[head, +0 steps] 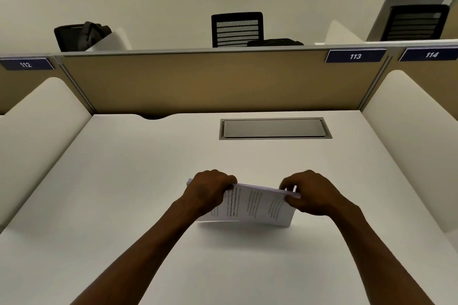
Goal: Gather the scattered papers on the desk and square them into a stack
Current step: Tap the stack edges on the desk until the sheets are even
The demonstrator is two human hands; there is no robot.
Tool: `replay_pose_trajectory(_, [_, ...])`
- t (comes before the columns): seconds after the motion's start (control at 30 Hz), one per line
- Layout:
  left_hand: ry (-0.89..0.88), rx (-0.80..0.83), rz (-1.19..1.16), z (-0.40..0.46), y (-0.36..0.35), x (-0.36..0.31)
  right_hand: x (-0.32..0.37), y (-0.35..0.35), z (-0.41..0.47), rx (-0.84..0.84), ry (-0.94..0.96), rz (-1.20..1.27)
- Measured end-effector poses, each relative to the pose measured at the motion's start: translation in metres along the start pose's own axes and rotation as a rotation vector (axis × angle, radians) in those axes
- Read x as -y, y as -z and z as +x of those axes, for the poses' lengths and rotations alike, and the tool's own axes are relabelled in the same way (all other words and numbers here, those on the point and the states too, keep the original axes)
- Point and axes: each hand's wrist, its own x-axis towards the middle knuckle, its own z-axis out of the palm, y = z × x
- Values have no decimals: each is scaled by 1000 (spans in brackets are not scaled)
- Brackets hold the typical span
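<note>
Papers [257, 205] stand on edge on the desk [148, 181], mid-front; my left hand [210, 189] and right hand [309, 193] pinch the top corners. I judge them light, floppy, slippery: grip near the ends.

Shared office or study hall with numbered carrels. Beyond the hands' grip, a white desk [124, 168] with a cable hatch [275, 128], a tan divider [210, 82] bearing seat labels 112 [26, 64], 113 [355, 56], 114 [431, 54]. Farther back, a mesh chair [236, 30] and bag [80, 35].
</note>
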Motion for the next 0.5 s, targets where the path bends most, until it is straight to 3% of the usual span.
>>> replay_pose_trajectory(0.1, [14, -12, -36, -6, -8, 7, -8, -15, -9, -74, -37, 84])
replay_pose_trajectory(0.23, [23, -37, -82, -10, -11, 11, -14, -35, -18, -231, -78, 600])
replay_pose_trajectory(0.33, [41, -38, -104, -11, -11, 13, -22, -55, -25, -206, -181, 867])
replay_pose_trajectory(0.5, [55, -24, -113, -12, -13, 12, -20, -90, -25, -214, -367, 916])
